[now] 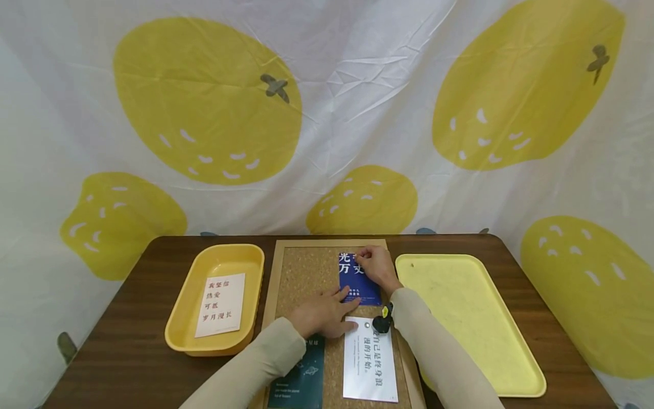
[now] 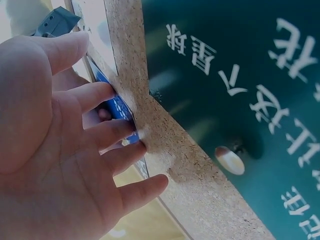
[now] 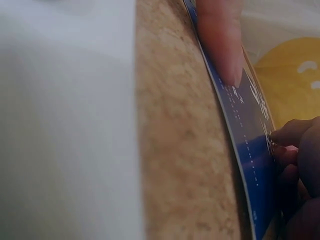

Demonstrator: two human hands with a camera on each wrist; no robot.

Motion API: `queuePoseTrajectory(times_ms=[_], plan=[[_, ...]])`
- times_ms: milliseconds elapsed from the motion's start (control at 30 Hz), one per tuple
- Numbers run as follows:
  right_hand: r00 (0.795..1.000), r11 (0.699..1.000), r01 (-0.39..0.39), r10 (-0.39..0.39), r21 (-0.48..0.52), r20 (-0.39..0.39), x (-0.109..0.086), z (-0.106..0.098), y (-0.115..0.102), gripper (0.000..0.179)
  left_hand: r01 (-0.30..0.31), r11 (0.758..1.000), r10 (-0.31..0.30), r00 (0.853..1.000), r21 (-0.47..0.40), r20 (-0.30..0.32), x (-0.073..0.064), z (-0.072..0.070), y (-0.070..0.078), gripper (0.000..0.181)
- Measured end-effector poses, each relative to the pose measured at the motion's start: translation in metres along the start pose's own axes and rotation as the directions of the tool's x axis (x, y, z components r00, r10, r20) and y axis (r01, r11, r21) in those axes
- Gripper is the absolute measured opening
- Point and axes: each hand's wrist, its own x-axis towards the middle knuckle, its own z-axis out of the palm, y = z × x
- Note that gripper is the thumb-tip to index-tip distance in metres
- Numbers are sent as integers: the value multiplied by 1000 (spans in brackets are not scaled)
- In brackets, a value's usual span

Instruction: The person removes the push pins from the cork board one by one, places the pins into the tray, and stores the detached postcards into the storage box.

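Observation:
On the upper right of the cork board [image 1: 306, 270] lies a blue card [image 1: 352, 282] with white writing. My left hand [image 1: 324, 313] is spread with straight fingers; its fingertips rest on the card's lower left part and on the cork beside it. At the card's top right, my right hand [image 1: 379, 268] pinches a small thumbtack against it, mostly hidden by the fingers. Below is a white card [image 1: 369, 369] with a tack near its top edge. A dark green card [image 1: 301, 383], partly under my left forearm, has a metal thumbtack [image 2: 230, 160] in it.
Left of the board stands a yellow-orange basin [image 1: 179, 318] with a white card [image 1: 221, 307] bearing red-brown writing. A flat pale yellow tray [image 1: 470, 318] lies to the right. The brown table [image 1: 128, 329] meets a lemon-patterned curtain [image 1: 357, 113] behind.

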Motion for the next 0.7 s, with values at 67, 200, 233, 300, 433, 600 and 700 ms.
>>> queuePoseTrajectory(times_ms=[67,200,233,300,433,600,700], plan=[[1000,1000,4,-4,-3,1,0,0,0,7,2,1000,-2,1000,-1,3,0,-1,0,60],[1000,1000,28,-28,-5,-8,-1,-2,-2,6,-4,1000,4,1000,15,-4,-1,-2,1,61],[999,999,35,-35,-1,-11,-2,-3,-2,6,-5,1000,5,1000,21,-6,-1,-2,1,61],[999,999,49,-49,13,-13,-3,-4,-2,7,-8,999,8,1000,34,-9,0,-2,1,61],[999,997,51,-51,55,-6,-3,-4,1,9,-1,999,1,1000,36,-2,0,-2,1,61],[998,995,60,-59,79,-6,-4,-5,4,10,-2,999,2,1000,34,3,0,-2,1,62],[998,994,68,-68,90,-4,-4,-5,5,11,-4,999,4,1000,36,3,-1,-2,1,61]])
